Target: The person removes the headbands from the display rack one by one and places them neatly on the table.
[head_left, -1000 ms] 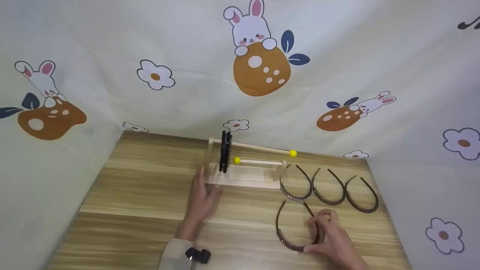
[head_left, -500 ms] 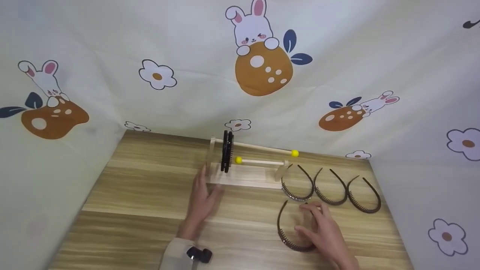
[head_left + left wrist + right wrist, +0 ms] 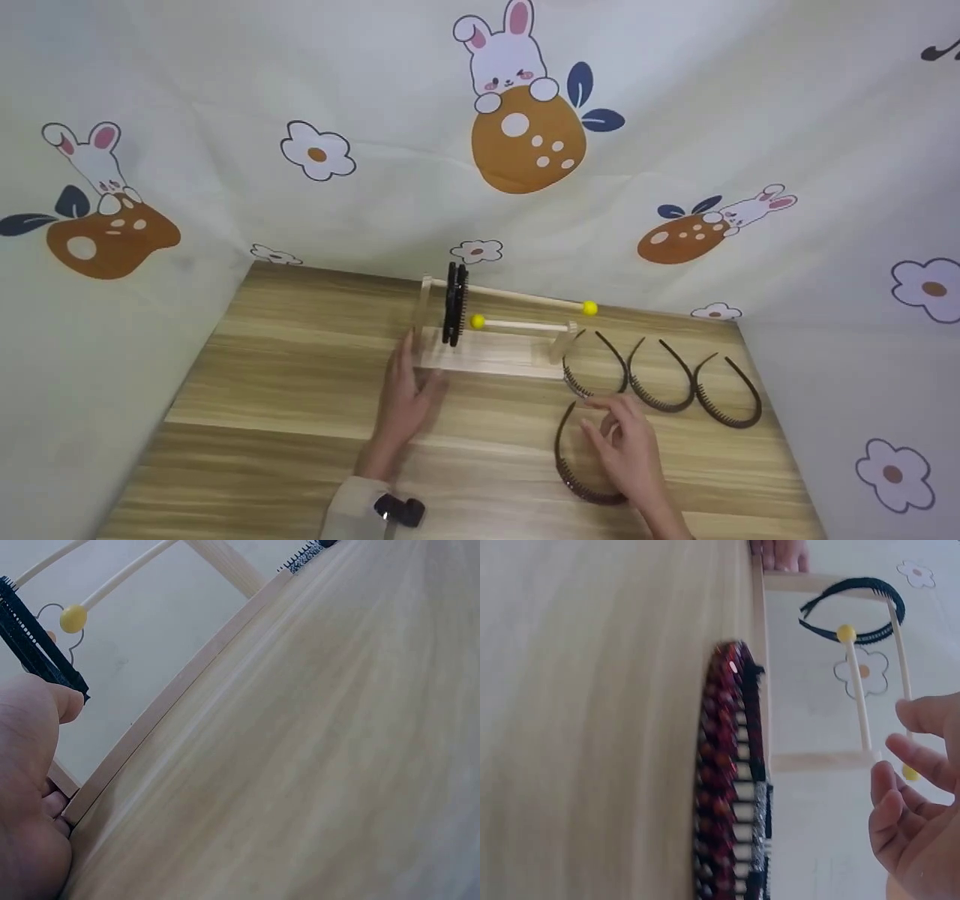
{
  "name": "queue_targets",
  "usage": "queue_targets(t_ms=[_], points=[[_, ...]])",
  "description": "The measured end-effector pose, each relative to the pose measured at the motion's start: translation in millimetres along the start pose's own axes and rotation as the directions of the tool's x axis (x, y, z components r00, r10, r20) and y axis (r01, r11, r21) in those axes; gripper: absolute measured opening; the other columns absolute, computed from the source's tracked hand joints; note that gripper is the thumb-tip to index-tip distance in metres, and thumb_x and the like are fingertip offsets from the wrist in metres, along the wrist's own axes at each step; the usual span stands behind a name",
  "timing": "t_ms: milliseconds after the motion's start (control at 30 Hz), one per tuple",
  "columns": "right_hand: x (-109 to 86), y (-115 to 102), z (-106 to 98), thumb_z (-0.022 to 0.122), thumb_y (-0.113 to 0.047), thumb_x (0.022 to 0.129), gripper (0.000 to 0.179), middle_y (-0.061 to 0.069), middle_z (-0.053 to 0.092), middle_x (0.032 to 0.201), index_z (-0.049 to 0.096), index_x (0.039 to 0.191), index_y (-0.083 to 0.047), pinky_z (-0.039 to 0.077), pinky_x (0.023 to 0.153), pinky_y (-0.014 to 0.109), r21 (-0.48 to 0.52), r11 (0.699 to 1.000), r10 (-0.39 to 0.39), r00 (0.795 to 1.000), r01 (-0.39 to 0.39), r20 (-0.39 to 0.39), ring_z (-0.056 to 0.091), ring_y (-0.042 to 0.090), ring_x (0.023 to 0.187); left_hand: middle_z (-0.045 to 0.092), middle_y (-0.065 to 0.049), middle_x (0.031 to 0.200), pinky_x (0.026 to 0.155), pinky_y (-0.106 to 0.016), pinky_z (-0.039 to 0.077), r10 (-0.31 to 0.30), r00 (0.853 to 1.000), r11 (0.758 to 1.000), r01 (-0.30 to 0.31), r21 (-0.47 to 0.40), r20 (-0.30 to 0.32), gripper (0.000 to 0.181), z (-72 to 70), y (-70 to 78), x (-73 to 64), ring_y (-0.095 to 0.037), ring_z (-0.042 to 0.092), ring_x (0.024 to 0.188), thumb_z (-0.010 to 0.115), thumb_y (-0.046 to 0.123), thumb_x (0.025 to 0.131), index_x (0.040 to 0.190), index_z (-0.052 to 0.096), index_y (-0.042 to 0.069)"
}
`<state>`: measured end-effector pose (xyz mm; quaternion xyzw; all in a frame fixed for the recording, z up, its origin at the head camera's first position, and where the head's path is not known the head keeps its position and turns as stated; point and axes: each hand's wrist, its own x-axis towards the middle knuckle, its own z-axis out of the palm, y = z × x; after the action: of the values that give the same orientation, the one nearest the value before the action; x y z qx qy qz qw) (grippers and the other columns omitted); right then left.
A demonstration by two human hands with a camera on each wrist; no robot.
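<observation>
My left hand (image 3: 405,405) rests its fingers against the left end of a pale wooden rack (image 3: 487,354). On the rack's rear rod hang black toothed headbands (image 3: 454,304), close together. My right hand (image 3: 626,446) is over a dark headband (image 3: 562,465) lying nearest me, its fingers loosely bent and partly covering that band's right side. In the right wrist view no thing shows between the right fingers, and the red beaded band (image 3: 721,757) stands apart from them. Three more dark headbands, one of them the middle headband (image 3: 661,405), lie in a row to the rack's right.
Yellow balls cap the rods, such as the front ball (image 3: 478,321) and the rear ball (image 3: 589,308). The wood-grain table (image 3: 285,360) ends at a patterned cloth wall (image 3: 375,202) behind and on both sides.
My right hand has let go of the right side of the nearest headband and moved up and left over it. The left hand stays at the rack.
</observation>
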<state>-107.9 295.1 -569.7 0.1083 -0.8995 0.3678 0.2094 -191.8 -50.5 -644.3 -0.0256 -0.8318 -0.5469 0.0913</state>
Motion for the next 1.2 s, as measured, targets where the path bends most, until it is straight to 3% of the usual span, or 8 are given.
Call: queue_targets(t_ms=[100,333,733,1000,1200], points=[[1.0,-4.5,7.7,0.088,0.012,0.085,0.037,0.009,0.074,0.104,0.079,0.115,-0.008,0.048,0.055,0.015,0.049,0.999,0.021,0.999,-0.019,-0.039,0.057,0.002,0.072,0.022,-0.024,0.181,0.121,-0.082,0.034,0.000,1.000,1.000,0.000,-0.002,0.005,0.089,0.3,0.1,0.2,-0.054,0.035,0.158,0.072,0.037,0.109,0.177,0.020,0.013],[13.1,-18.6,19.0,0.084,0.014,0.088,0.032,0.007,0.076,0.097,0.080,0.113,-0.006,0.052,0.060,0.016,0.160,0.985,0.085,0.991,-0.068,-0.102,0.061,0.004,0.076,0.022,-0.023,0.181,0.120,-0.083,0.034,0.002,1.000,1.000,-0.002,-0.006,0.000,0.089,1.2,-2.2,1.0,-0.053,0.036,0.158,0.072,0.037,0.109,0.178,0.021,0.015],[43.6,-44.7,30.8,0.079,0.005,0.099,0.016,0.007,0.075,0.093,0.079,0.114,0.000,0.052,0.062,0.016,0.349,0.936,0.090,0.988,-0.040,-0.128,0.064,0.007,0.076,0.020,-0.019,0.183,0.122,-0.082,0.030,-0.024,1.000,1.000,0.024,-0.016,0.011,0.090,-0.4,-0.1,0.4,-0.052,0.032,0.161,0.072,0.039,0.109,0.179,0.019,0.018],[61.4,-58.0,40.3,0.080,0.004,0.099,0.013,0.009,0.075,0.092,0.079,0.112,0.002,0.051,0.060,0.017,0.419,0.907,0.114,0.983,-0.045,-0.141,0.063,0.009,0.072,0.021,-0.030,0.179,0.124,-0.081,0.029,0.050,0.999,0.999,-0.050,0.005,0.002,0.087,0.4,-2.2,0.9,-0.055,0.030,0.160,0.071,0.030,0.110,0.176,0.020,0.006],[73.1,-63.4,51.9,0.082,0.000,0.099,0.013,0.010,0.075,0.092,0.080,0.111,0.001,0.049,0.059,0.015,0.430,0.901,0.131,0.982,-0.061,-0.135,0.064,0.009,0.072,0.024,-0.028,0.179,0.124,-0.081,0.030,0.057,0.998,0.998,-0.057,-0.006,-0.008,0.088,0.0,-2.5,1.2,-0.054,0.031,0.160,0.072,0.032,0.109,0.176,0.021,0.007]])
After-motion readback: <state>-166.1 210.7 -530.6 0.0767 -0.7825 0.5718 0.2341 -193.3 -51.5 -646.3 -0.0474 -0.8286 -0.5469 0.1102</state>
